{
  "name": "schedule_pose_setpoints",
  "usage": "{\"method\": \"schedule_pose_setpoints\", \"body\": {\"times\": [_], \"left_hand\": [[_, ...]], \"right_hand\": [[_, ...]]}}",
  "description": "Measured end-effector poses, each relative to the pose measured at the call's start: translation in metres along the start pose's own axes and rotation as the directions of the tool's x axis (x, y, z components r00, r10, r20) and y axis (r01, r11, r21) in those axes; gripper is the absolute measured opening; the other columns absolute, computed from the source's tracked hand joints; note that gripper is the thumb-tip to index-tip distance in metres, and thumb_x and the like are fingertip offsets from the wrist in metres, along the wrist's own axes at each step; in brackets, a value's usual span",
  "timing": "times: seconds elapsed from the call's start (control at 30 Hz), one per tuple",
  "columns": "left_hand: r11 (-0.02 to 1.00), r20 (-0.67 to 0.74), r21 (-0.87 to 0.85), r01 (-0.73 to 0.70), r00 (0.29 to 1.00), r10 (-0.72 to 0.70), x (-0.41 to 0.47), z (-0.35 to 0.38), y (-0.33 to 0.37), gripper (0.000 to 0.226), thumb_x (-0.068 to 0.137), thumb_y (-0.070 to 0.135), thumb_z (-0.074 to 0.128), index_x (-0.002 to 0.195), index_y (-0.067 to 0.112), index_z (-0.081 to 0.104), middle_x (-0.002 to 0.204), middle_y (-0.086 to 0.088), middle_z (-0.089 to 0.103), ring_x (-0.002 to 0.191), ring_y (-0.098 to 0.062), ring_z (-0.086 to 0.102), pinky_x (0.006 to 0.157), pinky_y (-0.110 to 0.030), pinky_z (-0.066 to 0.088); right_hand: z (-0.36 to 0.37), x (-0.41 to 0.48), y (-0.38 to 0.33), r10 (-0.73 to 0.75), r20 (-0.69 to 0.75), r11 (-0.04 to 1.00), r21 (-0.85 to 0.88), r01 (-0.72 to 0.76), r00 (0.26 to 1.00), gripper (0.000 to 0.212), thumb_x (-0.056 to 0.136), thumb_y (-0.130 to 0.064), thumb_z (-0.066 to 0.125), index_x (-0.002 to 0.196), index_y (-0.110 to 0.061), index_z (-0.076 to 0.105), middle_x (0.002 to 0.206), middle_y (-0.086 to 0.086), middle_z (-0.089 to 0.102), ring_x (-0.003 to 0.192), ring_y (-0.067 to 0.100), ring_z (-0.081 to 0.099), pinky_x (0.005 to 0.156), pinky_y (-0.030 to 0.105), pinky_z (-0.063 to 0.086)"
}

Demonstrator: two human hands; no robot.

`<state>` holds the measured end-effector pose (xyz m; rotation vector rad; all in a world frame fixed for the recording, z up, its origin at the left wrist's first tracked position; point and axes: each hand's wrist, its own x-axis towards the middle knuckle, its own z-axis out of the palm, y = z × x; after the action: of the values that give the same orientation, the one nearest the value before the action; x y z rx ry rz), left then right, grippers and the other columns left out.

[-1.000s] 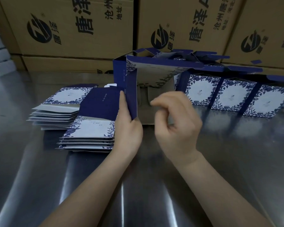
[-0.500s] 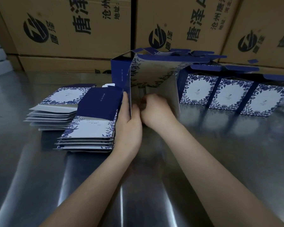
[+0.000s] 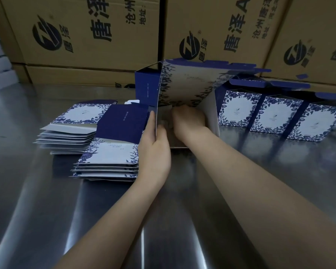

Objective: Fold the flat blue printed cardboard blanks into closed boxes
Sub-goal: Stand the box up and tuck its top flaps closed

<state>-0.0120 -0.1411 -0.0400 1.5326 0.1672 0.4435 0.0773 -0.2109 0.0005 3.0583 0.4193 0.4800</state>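
A blue and white floral box point(image 3: 184, 86) lies on its side at the table's middle, its open end facing me. My left hand point(image 3: 155, 152) grips the box's left wall edge, thumb inside, fingers outside. My right hand point(image 3: 188, 119) reaches inside the box and presses at the inner flaps; its fingers are hidden. Two stacks of flat blanks lie to the left: the near stack point(image 3: 109, 160) and the far stack point(image 3: 70, 129).
Three erected boxes point(image 3: 279, 117) with open tops stand in a row to the right. Large brown shipping cartons point(image 3: 89, 33) wall off the back. The shiny metal table point(image 3: 163, 220) reaches to the near edge.
My right hand went from hovering in front of the box opening to deep inside it. The box tipped so its floral panel faces up more. My left hand kept its grip.
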Motion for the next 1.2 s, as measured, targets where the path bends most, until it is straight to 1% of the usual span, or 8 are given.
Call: {"method": "schedule_pose_setpoints", "body": {"times": [0.17,0.37,0.6,0.97,1.03,1.1,1.17,1.2], "left_hand": [[0.994,-0.008,0.101,-0.042,0.999,0.043,-0.001,0.0,0.0,0.047,0.102,0.024,0.036,0.148,0.02,0.042,0.142,-0.011,0.052,0.133,-0.029,0.046,0.113,-0.051,0.035],[0.984,-0.016,0.151,-0.098,0.995,0.102,-0.003,0.002,-0.002,0.047,0.101,0.023,0.036,0.148,0.018,0.041,0.143,-0.009,0.052,0.134,-0.027,0.045,0.113,-0.05,0.035],[0.984,-0.002,0.142,-0.108,0.994,0.11,-0.003,0.001,-0.003,0.046,0.101,0.02,0.037,0.147,0.018,0.043,0.142,-0.006,0.053,0.134,-0.025,0.046,0.113,-0.049,0.036],[0.985,0.02,0.129,-0.118,0.993,0.117,-0.003,0.001,-0.002,0.048,0.102,0.018,0.036,0.149,0.018,0.04,0.147,-0.005,0.05,0.138,-0.023,0.043,0.115,-0.048,0.035],[0.984,0.015,0.136,-0.118,0.993,0.117,-0.003,0.001,-0.002,0.049,0.101,0.017,0.036,0.15,0.018,0.039,0.147,-0.005,0.05,0.138,-0.023,0.043,0.115,-0.048,0.034],[0.981,0.019,0.151,-0.124,0.992,0.122,-0.003,0.0,-0.002,0.049,0.101,0.017,0.035,0.15,0.018,0.038,0.147,-0.007,0.049,0.137,-0.024,0.043,0.114,-0.049,0.034],[0.978,0.018,0.167,-0.126,0.992,0.125,-0.003,0.001,-0.002,0.049,0.101,0.016,0.035,0.15,0.018,0.038,0.146,-0.007,0.05,0.136,-0.025,0.043,0.114,-0.049,0.035],[0.978,0.015,0.165,-0.125,0.992,0.124,-0.003,0.001,-0.001,0.049,0.101,0.016,0.035,0.15,0.018,0.038,0.146,-0.007,0.05,0.137,-0.024,0.043,0.114,-0.048,0.035]], "right_hand": [[0.005,-0.005,0.004,-0.134,-0.08,0.991,-0.034,0.131,0.988,0.022,0.094,-0.007,0.05,0.108,-0.014,0.066,0.115,0.015,0.065,0.108,0.035,0.061,0.07,0.032,0.035],[0.006,-0.008,0.01,-0.163,-0.064,0.987,-0.003,0.164,0.984,0.023,0.092,-0.006,0.051,0.109,-0.012,0.067,0.116,0.017,0.063,0.107,0.036,0.06,0.07,0.031,0.035],[0.017,-0.006,0.016,-0.092,0.086,0.996,0.014,0.091,0.992,0.024,0.094,-0.013,0.048,0.113,-0.009,0.062,0.118,0.015,0.063,0.107,0.033,0.061,0.072,0.032,0.04],[0.012,-0.005,0.016,-0.044,0.123,0.99,0.138,0.027,0.991,0.026,0.093,-0.012,0.05,0.115,-0.005,0.062,0.12,0.015,0.064,0.111,0.031,0.061,0.077,0.03,0.046],[0.01,-0.007,0.014,-0.013,0.094,0.982,0.187,-0.004,0.996,0.021,0.094,-0.015,0.05,0.108,-0.007,0.064,0.115,0.014,0.065,0.107,0.031,0.062,0.07,0.027,0.042],[0.006,-0.009,0.013,0.026,0.05,0.966,0.256,-0.038,0.998,0.017,0.093,-0.016,0.05,0.083,-0.016,0.063,0.093,0.01,0.065,0.097,0.032,0.063,0.067,0.027,0.038],[0.0,-0.012,0.009,0.046,0.028,0.956,0.289,-0.052,0.999,0.033,0.091,-0.016,0.052,0.059,-0.022,0.045,0.067,-0.001,0.049,0.082,0.029,0.059,0.065,0.028,0.037],[-0.002,-0.013,0.008,0.025,0.045,0.955,0.294,-0.037,0.999,0.039,0.091,-0.017,0.052,0.055,-0.024,0.039,0.063,-0.003,0.044,0.079,0.028,0.056,0.065,0.029,0.037]]}}
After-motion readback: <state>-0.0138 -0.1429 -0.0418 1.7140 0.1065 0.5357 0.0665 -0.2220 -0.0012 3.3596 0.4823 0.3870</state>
